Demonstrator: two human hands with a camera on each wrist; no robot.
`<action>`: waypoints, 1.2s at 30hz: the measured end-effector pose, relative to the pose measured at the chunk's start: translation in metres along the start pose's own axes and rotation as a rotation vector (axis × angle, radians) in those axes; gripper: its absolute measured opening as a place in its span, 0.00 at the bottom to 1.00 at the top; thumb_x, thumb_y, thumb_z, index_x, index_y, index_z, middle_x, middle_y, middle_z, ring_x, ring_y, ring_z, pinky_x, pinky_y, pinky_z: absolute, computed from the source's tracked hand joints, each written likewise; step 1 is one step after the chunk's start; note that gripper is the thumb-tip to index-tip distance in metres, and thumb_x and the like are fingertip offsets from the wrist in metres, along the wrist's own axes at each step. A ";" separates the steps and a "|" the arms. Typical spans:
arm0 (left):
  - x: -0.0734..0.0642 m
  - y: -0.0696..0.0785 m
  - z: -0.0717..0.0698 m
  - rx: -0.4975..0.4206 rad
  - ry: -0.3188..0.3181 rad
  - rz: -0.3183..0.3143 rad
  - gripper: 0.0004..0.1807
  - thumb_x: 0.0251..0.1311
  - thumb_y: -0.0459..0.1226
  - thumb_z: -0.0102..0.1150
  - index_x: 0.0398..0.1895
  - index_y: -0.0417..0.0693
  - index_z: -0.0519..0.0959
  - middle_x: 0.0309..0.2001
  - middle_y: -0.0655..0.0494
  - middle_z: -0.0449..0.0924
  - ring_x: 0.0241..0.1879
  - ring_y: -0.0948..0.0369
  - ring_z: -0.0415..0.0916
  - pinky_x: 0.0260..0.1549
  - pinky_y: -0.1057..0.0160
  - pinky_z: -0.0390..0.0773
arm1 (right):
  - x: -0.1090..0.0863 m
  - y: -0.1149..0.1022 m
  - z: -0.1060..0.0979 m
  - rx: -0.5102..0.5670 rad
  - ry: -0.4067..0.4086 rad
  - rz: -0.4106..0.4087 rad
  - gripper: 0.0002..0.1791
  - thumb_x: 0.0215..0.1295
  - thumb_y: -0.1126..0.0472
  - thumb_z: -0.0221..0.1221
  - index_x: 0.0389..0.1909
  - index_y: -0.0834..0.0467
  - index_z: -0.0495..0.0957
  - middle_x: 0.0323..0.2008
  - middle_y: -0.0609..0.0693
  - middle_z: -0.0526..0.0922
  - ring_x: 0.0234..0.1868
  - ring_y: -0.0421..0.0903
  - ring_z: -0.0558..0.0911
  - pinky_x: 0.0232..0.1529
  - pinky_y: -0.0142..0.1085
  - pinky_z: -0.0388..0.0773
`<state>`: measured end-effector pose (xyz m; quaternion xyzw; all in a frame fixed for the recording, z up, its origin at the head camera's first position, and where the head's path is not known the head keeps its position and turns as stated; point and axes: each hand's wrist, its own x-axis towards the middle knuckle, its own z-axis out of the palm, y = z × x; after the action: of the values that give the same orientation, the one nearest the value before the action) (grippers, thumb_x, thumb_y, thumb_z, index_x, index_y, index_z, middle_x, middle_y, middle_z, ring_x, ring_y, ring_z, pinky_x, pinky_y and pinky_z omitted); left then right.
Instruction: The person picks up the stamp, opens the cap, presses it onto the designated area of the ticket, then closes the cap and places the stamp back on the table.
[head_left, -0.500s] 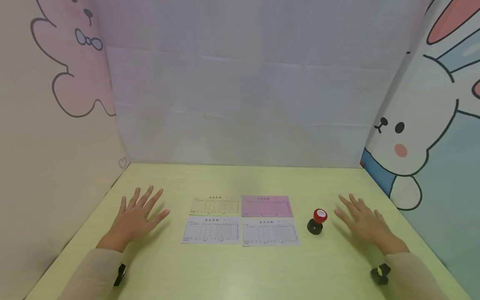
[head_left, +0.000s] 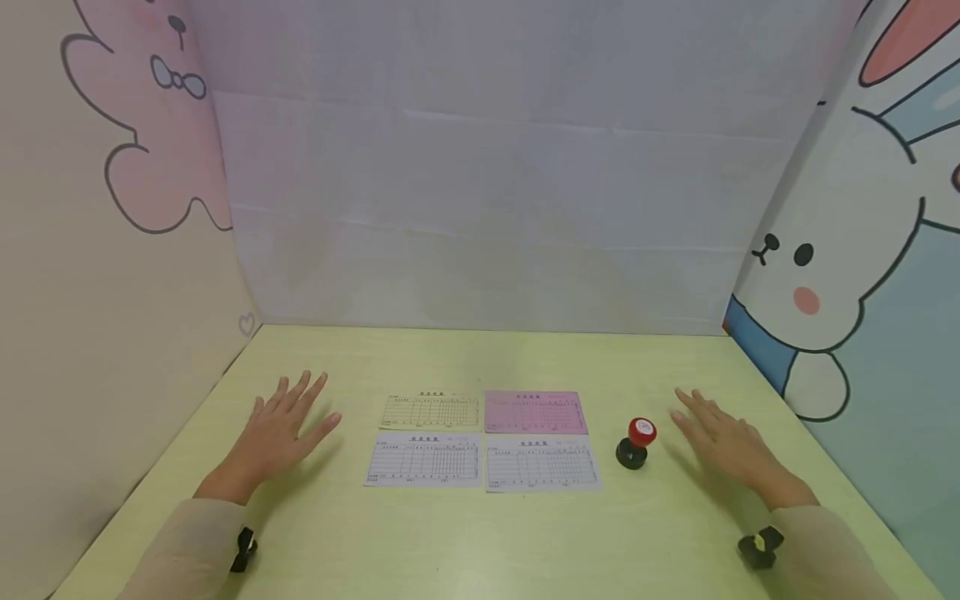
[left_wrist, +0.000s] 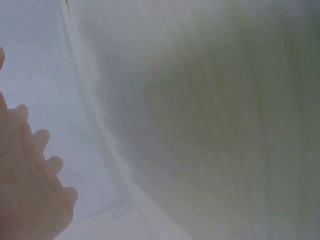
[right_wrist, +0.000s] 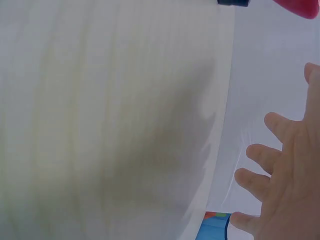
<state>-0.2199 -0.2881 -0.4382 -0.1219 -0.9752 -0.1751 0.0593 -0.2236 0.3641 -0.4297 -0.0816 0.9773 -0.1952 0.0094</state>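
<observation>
My left hand (head_left: 272,437) is held above the left part of the table, fingers spread, with nothing in it. To the right, my right hand (head_left: 731,446) hovers with its fingers extended, also holding nothing. A self-inking-looking round stamp with a red knob and black base (head_left: 636,443) stands just left of the right hand's fingertips. Printed form slips lie between the hands: a yellow slip (head_left: 430,412) and a pink slip (head_left: 535,412) behind, a white slip (head_left: 423,459) and another white slip (head_left: 542,464) in front. The left wrist view shows the left hand's palm side over the tabletop.
The pale yellow table (head_left: 480,542) meets a white back sheet (head_left: 480,208). Side panels rise at both edges, a pink cartoon figure (head_left: 161,167) on the left one and a white rabbit (head_left: 832,275) on the right one. Dark bands sit on both wrists.
Both hands stay almost in place; the fingers of the right hand have shifted slightly. The slips and the stamp have not moved on the table.
</observation>
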 end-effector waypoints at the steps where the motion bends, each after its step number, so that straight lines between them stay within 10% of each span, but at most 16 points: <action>1: 0.001 0.000 0.000 -0.016 -0.006 -0.001 0.44 0.73 0.61 0.44 0.82 0.50 0.46 0.78 0.35 0.45 0.74 0.30 0.39 0.63 0.22 0.39 | 0.000 0.000 0.000 0.007 0.007 -0.004 0.38 0.79 0.38 0.38 0.78 0.59 0.55 0.74 0.72 0.53 0.71 0.75 0.55 0.57 0.79 0.45; 23: 0.009 0.034 0.010 -0.295 -0.047 0.019 0.45 0.68 0.62 0.53 0.82 0.65 0.46 0.74 0.46 0.61 0.67 0.39 0.66 0.55 0.26 0.65 | -0.007 -0.037 -0.003 0.203 0.055 -0.135 0.29 0.80 0.46 0.46 0.70 0.61 0.68 0.66 0.65 0.72 0.67 0.70 0.67 0.60 0.70 0.63; 36: 0.016 0.059 0.020 -0.358 -0.082 0.103 0.42 0.66 0.62 0.56 0.79 0.60 0.56 0.67 0.48 0.71 0.60 0.45 0.74 0.54 0.33 0.71 | -0.011 -0.059 0.006 0.145 0.120 -0.270 0.25 0.70 0.49 0.63 0.62 0.56 0.76 0.48 0.44 0.81 0.41 0.40 0.78 0.41 0.45 0.76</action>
<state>-0.2217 -0.2244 -0.4349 -0.1873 -0.9225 -0.3374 0.0057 -0.2038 0.3102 -0.4129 -0.1995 0.9397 -0.2690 -0.0696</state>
